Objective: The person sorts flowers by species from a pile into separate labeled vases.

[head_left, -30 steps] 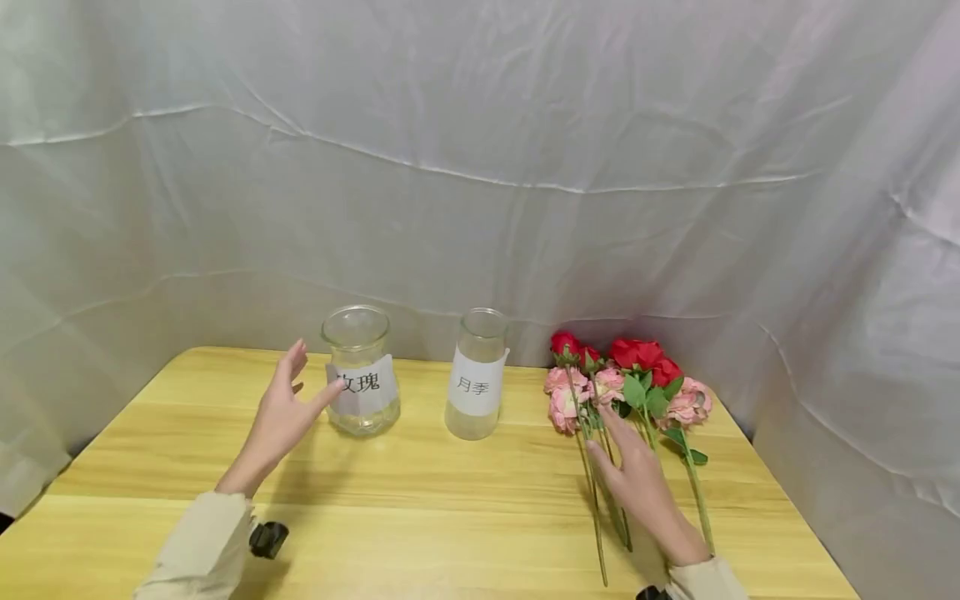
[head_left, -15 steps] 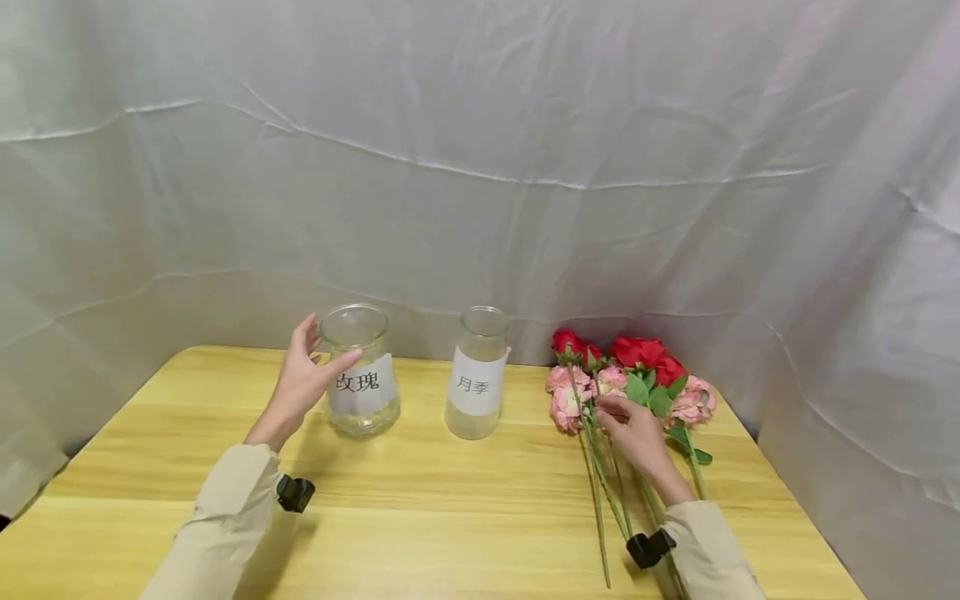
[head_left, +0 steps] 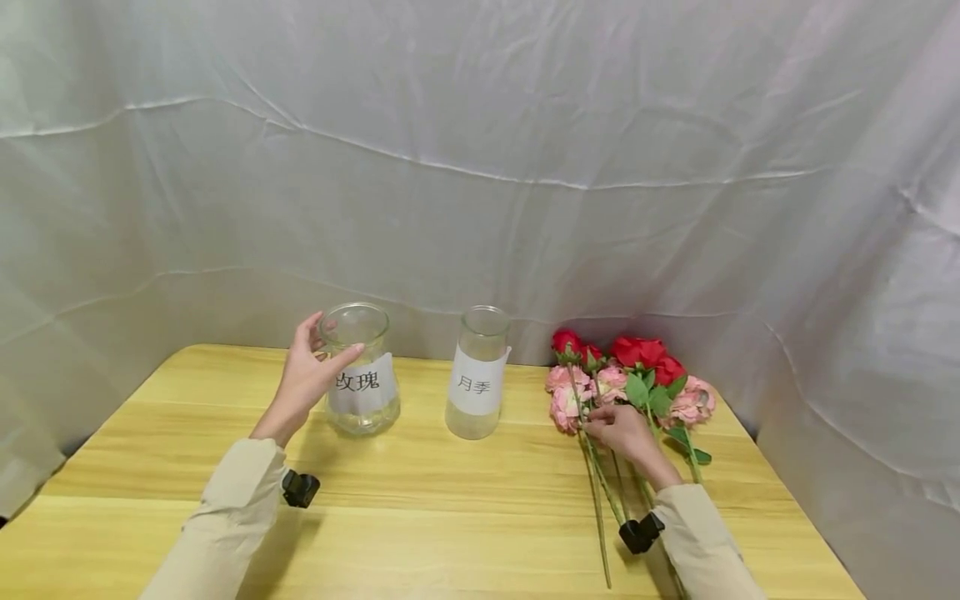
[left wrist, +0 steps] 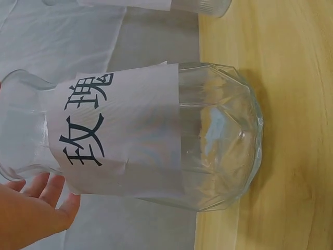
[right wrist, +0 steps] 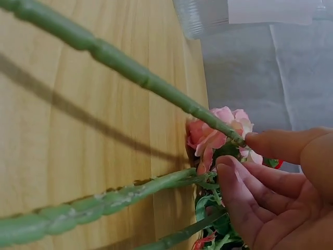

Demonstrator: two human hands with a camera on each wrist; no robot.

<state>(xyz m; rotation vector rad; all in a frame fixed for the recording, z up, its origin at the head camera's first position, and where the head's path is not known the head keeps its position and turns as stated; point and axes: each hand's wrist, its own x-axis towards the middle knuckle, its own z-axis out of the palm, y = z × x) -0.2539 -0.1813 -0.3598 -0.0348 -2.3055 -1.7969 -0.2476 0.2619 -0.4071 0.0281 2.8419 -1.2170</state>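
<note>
My left hand [head_left: 303, 375] holds the neck of a wide clear glass vase [left wrist: 218, 140], thumb in front and fingers behind. A white paper label with black characters wraps the vase. My right hand [head_left: 622, 429] is among the flower stems on the right of the table. In the right wrist view, a green stem [right wrist: 140, 75] runs up to a fingertip, and a gap shows between the thumb and the finger opposite. Red roses [head_left: 637, 352] and pink flowers [head_left: 566, 408] lie there in a loose bunch, stems pointing towards the near edge.
A narrower glass vase [head_left: 472, 425] with a white label stands between the wide vase and the flowers. The wooden table [head_left: 420, 517] backs onto a grey cloth curtain [head_left: 480, 208], which also hangs along both sides.
My left hand has moved right and up onto the vase's neck. My right hand's fingers have drawn together and shifted left to the stems. Vases and flower heads stay nearly in place.
</note>
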